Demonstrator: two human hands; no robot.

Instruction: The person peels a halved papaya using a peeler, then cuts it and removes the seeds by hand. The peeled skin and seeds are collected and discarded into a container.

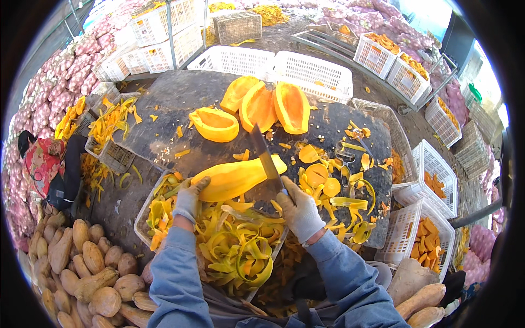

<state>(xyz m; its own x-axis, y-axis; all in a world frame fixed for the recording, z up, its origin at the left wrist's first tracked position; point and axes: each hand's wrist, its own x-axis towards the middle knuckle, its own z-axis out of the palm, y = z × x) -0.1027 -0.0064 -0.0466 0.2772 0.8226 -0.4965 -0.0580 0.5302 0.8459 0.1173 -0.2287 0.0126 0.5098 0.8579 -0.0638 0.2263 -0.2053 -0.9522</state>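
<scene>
My gloved left hand (191, 199) grips the rounded left end of a peeled yellow squash (233, 177) lying at a slant on the dark tabletop (172, 98). In my gloved right hand (300, 208) is the handle of a broad-bladed knife (264, 153). Its blade lies across the squash near the narrow right end; whether it has cut in cannot be seen. Beyond the knife tip sit hollowed squash halves (292, 107). To the right, cut squash ends (316, 175) lie among peel strips, near a metal peeler (345, 162).
A crate of peelings (236, 250) stands under my forearms. Whole unpeeled squashes (94, 262) are heaped at lower left. White plastic crates (313, 74) line the table's far side, and a crate of orange pieces (428, 242) is at right. Another person (51, 164) sits at far left.
</scene>
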